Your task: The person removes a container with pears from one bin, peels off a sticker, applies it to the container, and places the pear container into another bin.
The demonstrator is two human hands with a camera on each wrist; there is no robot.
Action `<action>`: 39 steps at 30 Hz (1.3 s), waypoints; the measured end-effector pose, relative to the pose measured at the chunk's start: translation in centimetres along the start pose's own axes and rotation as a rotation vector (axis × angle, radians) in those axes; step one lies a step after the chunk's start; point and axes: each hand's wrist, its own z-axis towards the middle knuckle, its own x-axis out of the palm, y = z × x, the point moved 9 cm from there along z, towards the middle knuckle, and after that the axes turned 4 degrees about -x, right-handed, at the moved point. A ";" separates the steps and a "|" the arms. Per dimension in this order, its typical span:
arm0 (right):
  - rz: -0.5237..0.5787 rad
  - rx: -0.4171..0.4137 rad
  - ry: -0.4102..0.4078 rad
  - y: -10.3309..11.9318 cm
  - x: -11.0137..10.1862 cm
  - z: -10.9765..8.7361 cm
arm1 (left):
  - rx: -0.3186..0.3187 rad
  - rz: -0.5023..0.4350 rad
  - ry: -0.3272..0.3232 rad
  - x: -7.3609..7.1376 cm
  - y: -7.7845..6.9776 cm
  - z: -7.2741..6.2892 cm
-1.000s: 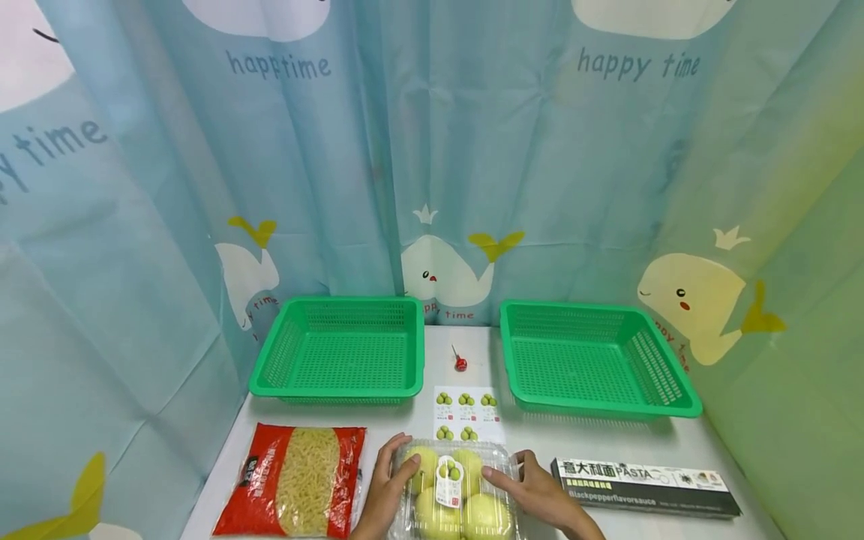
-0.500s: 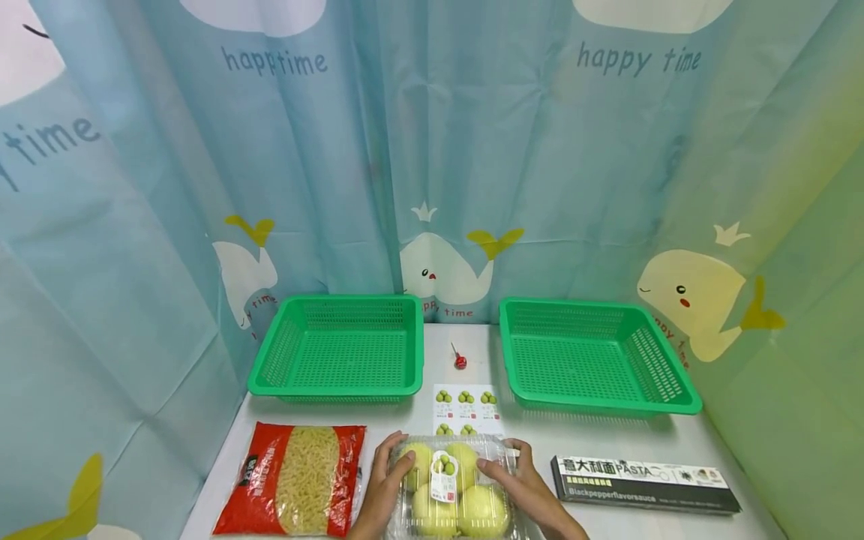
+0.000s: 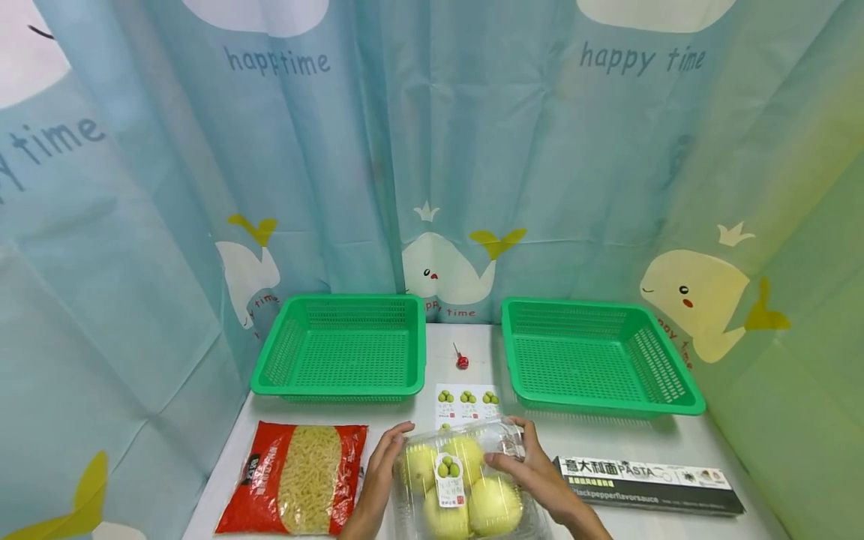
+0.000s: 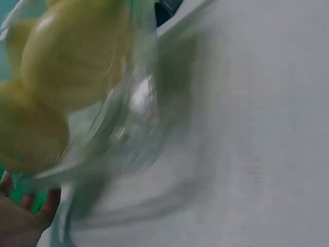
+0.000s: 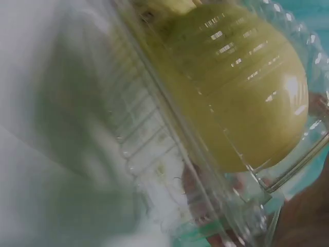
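A clear plastic fruit box (image 3: pixel 412 525) holds several round yellow-green fruits (image 3: pixel 496 506), with an oval-topped fruit label (image 3: pixel 450 480) on its lid. It sits askew at the table's near edge, its right side farther back. My left hand (image 3: pixel 379 480) holds its left side, fingers along the far left corner. My right hand (image 3: pixel 540 484) grips the right side, thumb over the lid and fingers round the far edge. In the left wrist view, the box (image 4: pixel 139 139) shows a shadow beneath it, and my left fingertips meet its edge. Behind it lies a label sheet (image 3: pixel 468 397), partly covered.
Two green baskets (image 3: pixel 337 392) (image 3: pixel 607 409) stand at the back, left and right. A red-wrapped lollipop (image 3: pixel 462 361) lies between them. On the left lies a red pasta bag (image 3: pixel 307 476); on the right, a black-and-white pasta box (image 3: pixel 648 487). A whale-print curtain (image 3: pixel 445 150) hangs behind.
The fruit box has turned counterclockwise and shifted slightly right, its right side swinging back. It covers more of the label sheet. Both hands have stayed at its sides.
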 end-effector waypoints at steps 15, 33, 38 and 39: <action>-0.051 -0.044 0.051 3.9 -8.9 0.5 | 0.057 -0.016 0.125 4.2 -1.1 4.7; -0.003 -0.112 -0.206 7.7 -19.3 0.6 | 0.070 0.159 0.254 11.9 -3.4 8.8; 0.006 -0.097 -0.297 8.8 -21.7 1.7 | 0.086 0.211 0.249 14.1 -3.5 9.6; -0.008 -0.096 -0.320 9.0 -22.2 1.9 | 0.089 0.219 0.247 14.6 -3.6 9.8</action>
